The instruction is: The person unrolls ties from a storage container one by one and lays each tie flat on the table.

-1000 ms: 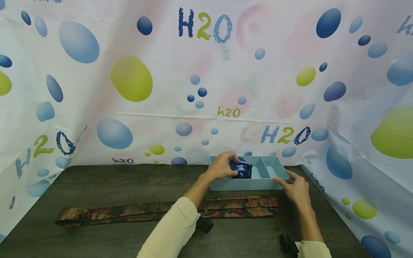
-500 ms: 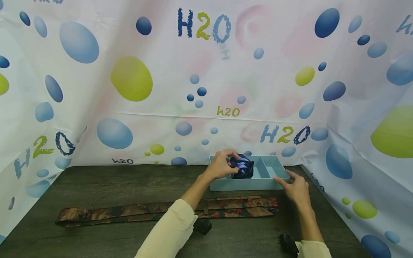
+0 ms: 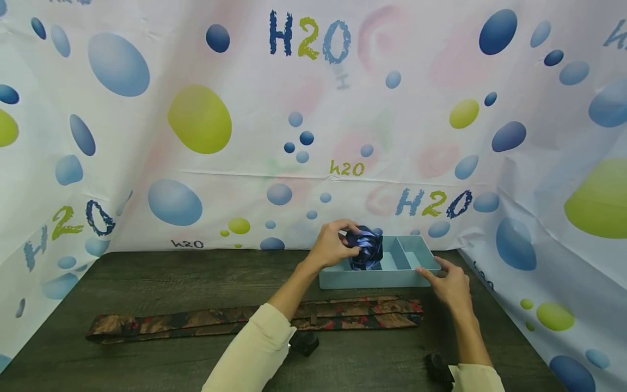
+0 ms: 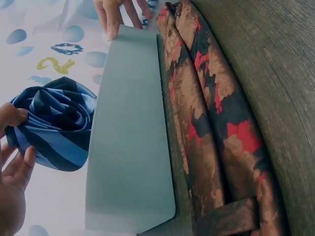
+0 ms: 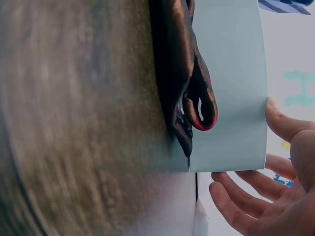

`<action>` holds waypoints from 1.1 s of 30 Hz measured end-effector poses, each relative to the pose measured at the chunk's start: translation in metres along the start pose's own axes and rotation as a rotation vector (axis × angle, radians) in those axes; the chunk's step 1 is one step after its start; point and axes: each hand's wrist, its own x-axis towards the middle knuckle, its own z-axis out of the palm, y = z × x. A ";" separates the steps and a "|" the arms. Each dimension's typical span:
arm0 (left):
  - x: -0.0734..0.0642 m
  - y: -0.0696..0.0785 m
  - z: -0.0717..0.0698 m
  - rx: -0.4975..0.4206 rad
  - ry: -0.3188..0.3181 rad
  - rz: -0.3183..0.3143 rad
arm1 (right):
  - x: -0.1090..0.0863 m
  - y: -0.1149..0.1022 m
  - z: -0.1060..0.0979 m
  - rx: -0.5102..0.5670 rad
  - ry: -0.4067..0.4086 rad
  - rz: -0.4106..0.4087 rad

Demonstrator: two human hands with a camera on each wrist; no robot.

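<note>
My left hand [image 3: 333, 245] grips a rolled-up necktie [image 3: 366, 247], dark blue with lighter blue stripes, thumb and fingers at its left side. The tie stands partly above the rim of a pale blue divided box [image 3: 372, 280], over its left part. In the left wrist view the rolled necktie [image 4: 59, 123] shows its coiled end above the box wall [image 4: 130, 132]. At the box's right end, my right hand [image 3: 449, 283] holds the corner, thumb on the front rim. The right wrist view shows that thumb at the rim and the other fingers [image 5: 234, 196] by the end wall.
A brown and black necktie with red patches [image 3: 196, 323] lies lengthwise, folded, across the dark wooden table [image 3: 161, 370] in front of the box. Two compartments of the box are visible right of the blue tie. A white patterned sheet [image 3: 274, 109] hangs behind and at both sides.
My left hand has risen a little, lifting the rolled blue necktie higher out of the box and turning it. The right hand stays at the box's corner.
</note>
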 end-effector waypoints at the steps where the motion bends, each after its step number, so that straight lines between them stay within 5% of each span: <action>1: 0.000 0.001 -0.001 0.002 0.008 0.002 | 0.000 0.000 0.000 0.001 0.001 0.000; 11: -0.007 0.006 -0.012 -0.045 0.081 0.074 | -0.002 -0.001 0.003 -0.011 0.004 0.001; 19: -0.020 0.011 -0.021 -0.053 0.108 0.072 | 0.001 -0.003 0.003 -0.014 0.008 -0.008; 33: -0.061 0.023 -0.042 -0.004 0.005 0.048 | -0.001 -0.003 0.003 -0.005 0.033 -0.042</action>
